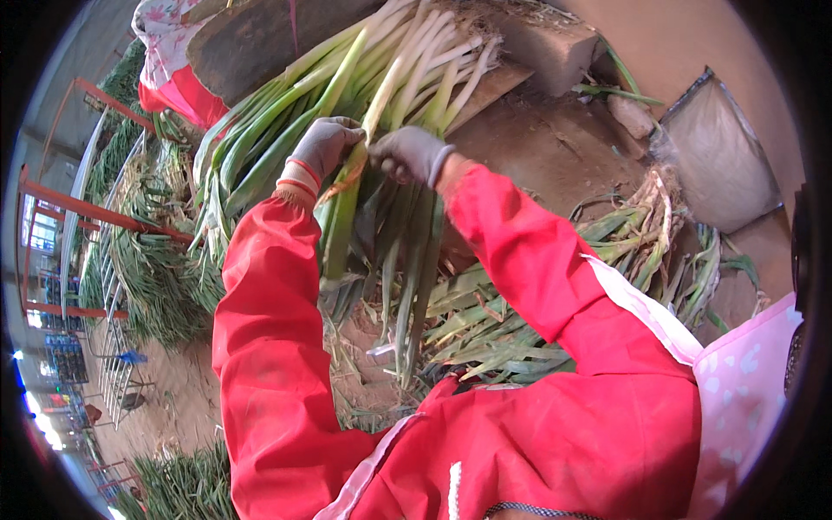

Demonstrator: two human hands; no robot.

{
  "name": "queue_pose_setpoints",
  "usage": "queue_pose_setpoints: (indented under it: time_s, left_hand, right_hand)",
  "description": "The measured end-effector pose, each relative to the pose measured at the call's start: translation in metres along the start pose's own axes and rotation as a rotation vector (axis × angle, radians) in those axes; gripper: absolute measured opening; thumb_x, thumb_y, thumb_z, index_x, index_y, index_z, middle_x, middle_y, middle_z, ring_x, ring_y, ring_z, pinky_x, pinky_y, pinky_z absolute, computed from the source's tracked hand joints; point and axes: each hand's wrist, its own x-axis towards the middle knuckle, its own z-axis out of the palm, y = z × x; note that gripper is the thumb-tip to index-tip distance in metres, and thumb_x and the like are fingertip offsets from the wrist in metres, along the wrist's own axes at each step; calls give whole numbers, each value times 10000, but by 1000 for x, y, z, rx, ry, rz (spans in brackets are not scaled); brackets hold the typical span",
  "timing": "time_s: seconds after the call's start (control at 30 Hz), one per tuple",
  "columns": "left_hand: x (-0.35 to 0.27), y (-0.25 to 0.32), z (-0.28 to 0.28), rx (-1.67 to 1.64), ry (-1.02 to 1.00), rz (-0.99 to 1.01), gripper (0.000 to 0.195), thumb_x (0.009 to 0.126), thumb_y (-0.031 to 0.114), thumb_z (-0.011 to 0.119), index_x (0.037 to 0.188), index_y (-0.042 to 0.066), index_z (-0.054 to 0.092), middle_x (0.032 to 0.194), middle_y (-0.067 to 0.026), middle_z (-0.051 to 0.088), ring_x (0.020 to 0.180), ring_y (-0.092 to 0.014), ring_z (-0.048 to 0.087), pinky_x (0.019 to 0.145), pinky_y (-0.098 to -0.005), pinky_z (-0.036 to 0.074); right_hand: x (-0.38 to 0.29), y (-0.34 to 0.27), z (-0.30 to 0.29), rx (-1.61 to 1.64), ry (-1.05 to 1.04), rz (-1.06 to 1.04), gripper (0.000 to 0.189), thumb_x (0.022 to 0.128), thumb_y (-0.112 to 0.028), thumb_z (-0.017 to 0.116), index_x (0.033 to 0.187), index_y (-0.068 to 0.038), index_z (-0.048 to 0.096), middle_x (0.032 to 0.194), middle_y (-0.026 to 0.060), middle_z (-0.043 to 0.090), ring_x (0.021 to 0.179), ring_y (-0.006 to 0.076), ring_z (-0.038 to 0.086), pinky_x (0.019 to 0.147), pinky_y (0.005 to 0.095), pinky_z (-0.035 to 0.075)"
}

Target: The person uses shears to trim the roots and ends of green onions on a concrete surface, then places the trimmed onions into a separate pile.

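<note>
One large green onion [383,104] with a pale stalk lies across the front of a heap. My left hand [325,144], in a grey knit glove, pinches it where white turns to green. From the other side my right hand [411,155], gloved too, has curled fingers closed at the same spot; its fingertips are partly hidden. A dry brown leaf [344,182] hangs from the stalk just below my hands. Behind them the heap of green onions [273,123] rests with roots to the upper right and leaves drooping toward me.
A wooden board [491,97] shows under the roots, beside a block [549,52]. Discarded leaves [494,331] litter the ground at right, near a pale sack [721,156]. At left stand an orange metal frame [110,211] and piled onions [156,286]. Another person's red-and-floral clothing [172,58] shows upper left.
</note>
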Motion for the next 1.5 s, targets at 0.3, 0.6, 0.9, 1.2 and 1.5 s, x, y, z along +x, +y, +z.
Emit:
queue_pose_setpoints:
  time_s: [0.3,0.6,0.9,1.2,1.5]
  left_hand:
    - [-14,23,26,-171,20,-135,155,893,91,655,1035,32,635,859,-41,663,699,-159,646,648,-296,547]
    - [-7,4,22,28,28,-12,168,904,109,634,1044,18,638,867,-39,651,635,-142,589,583,-272,482]
    - [3,-13,21,-60,41,-12,165,909,50,596,1042,-46,615,824,-94,648,692,-206,670,645,-318,553]
    - [-6,12,25,39,59,20,187,877,168,661,937,-9,673,768,-4,615,656,-112,563,604,-300,456]
    - [39,91,-9,1366,458,365,184,818,200,571,840,75,705,827,-191,691,792,-368,683,697,-454,549]
  right_hand:
    - [-9,37,23,-396,227,-223,330,846,-288,756,834,25,654,601,86,604,471,156,574,415,270,443]
    - [-15,3,-6,350,-47,9,259,898,-219,591,674,-123,503,500,-81,312,383,59,247,398,247,214]
    - [-59,-79,-93,1000,-110,-770,411,777,-165,633,543,-207,298,492,-98,268,439,64,280,473,215,280]
    - [-322,-116,-394,-1131,1160,-968,366,899,-133,632,1219,34,570,946,71,651,848,189,634,840,306,518]
    - [-473,102,-342,34,1134,-555,265,923,-287,609,1063,-69,665,866,22,670,758,155,623,701,302,522]
